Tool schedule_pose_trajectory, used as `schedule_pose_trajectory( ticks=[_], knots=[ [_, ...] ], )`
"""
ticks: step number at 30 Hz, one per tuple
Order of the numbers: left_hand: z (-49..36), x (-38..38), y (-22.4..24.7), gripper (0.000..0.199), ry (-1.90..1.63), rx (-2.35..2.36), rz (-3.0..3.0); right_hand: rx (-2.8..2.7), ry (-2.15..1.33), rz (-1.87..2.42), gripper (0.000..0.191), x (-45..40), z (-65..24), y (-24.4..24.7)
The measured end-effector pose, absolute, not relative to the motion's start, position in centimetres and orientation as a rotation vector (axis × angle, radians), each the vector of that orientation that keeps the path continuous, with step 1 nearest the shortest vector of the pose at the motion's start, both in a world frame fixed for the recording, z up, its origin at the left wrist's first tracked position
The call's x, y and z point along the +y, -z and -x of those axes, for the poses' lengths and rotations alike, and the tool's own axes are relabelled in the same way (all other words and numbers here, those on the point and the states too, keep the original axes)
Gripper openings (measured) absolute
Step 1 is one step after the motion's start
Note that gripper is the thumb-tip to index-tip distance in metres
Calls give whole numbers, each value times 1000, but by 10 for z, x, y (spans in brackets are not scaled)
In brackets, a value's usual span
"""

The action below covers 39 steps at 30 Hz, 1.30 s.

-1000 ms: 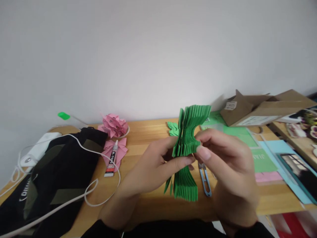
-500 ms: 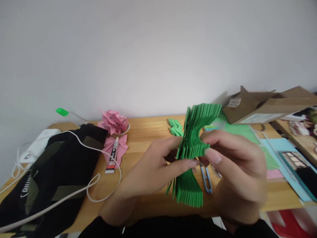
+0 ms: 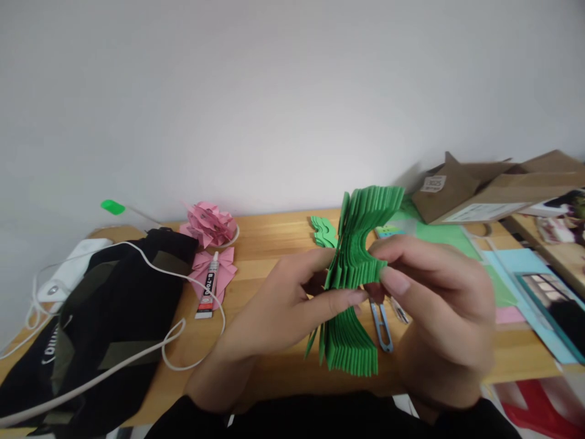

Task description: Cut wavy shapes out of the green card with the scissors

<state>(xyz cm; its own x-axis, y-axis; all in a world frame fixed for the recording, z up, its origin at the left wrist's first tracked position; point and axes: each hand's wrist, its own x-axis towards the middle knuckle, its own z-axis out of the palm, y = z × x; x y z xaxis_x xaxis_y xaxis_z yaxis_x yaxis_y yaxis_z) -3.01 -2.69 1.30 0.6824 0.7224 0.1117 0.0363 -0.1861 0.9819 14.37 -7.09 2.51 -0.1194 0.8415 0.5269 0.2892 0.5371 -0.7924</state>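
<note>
Above the table, a thick green pleated paper piece (image 3: pixel 354 244) with wavy cut edges stands upright between my hands. My left hand (image 3: pixel 287 305) is closed around its middle, the thumb lying across the front folds and the other fingers partly hidden behind. Thumb and forefinger of my right hand (image 3: pixel 439 305) pinch the right edge of the folds at mid-height. Below the paper, a pair of blue thread snips (image 3: pixel 382 329) lies on the wooden table (image 3: pixel 260 238). Behind my left hand are smaller green wavy paper cutouts (image 3: pixel 323 231).
At left lie a black bag (image 3: pixel 123 323), a white cable (image 3: pixel 169 360) and a white power strip (image 3: pixel 73 268). A pink paper flower (image 3: pixel 210 224) sits behind a B-7000 glue tube (image 3: pixel 208 289). To the right are a cardboard box (image 3: pixel 489 189), coloured paper sheets (image 3: pixel 512 262) and a phone (image 3: pixel 555 311).
Both hands keep hold of the green paper, whose folds have shifted slightly, the lower end a little to the right. The view has tilted slightly.
</note>
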Motion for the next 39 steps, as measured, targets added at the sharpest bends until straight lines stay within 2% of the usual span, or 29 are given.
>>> schedule_pose_trajectory(
  ticks=[4, 15, 26, 39],
  knots=[
    [29, -27, -13, 17, -696, 654, -1640, -1655, -539, 974, 19, -72, -143, -23],
    [28, -27, -10, 9, -731, 689, -1686, -1662, -411, 1061, 13, -73, -141, -20],
    [29, -26, -11, 18, -770, 764, -1778, -1656, -250, 1170, 14, -74, -139, -24],
    [29, -27, -11, 12, -774, 714, -1731, -1665, -273, 1128, 13, -75, -139, -23]
  ],
)
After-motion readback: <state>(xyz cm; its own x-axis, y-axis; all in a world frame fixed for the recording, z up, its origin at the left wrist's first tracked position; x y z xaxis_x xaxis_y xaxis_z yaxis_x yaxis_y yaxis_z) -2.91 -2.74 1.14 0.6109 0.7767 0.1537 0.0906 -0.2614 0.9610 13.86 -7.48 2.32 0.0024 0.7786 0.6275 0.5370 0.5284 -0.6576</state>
